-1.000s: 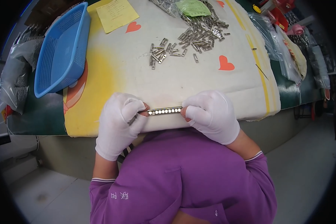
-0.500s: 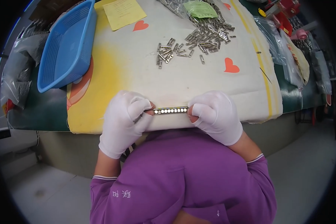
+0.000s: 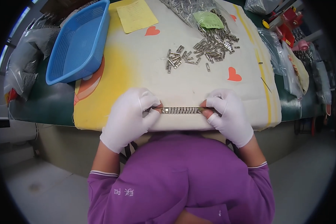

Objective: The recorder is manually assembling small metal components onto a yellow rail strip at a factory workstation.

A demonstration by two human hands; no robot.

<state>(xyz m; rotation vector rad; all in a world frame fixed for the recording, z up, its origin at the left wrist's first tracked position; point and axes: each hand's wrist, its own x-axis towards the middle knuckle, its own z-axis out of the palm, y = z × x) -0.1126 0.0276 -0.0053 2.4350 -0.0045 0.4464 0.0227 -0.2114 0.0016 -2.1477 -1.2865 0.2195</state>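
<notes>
Between my two gloved hands stretches a narrow metal strip point(image 3: 181, 110) made of a row of small shiny segments. My left hand point(image 3: 132, 114) pinches its left end between thumb and fingers. At the other end my right hand point(image 3: 227, 115) pinches it the same way. Both hands wear white gloves with bare fingertips. The strip is held level near the front edge of the cloth. Farther off lies a pile of small metal pieces point(image 3: 212, 48), with a smaller cluster point(image 3: 174, 58) to its left and one single piece point(image 3: 208, 67) apart.
A white and yellow cloth point(image 3: 156, 74) covers the green table point(image 3: 33, 100). At the left stands a blue plastic basket point(image 3: 78, 41), beside clear bags point(image 3: 24, 74). A yellow paper point(image 3: 136, 15) and a bag with a green label point(image 3: 208, 19) lie at the back; more bags point(image 3: 287, 67) sit right.
My hands have moved apart, and more of the strip shows between them, its segments now looking slanted. The whole view has shifted slightly.
</notes>
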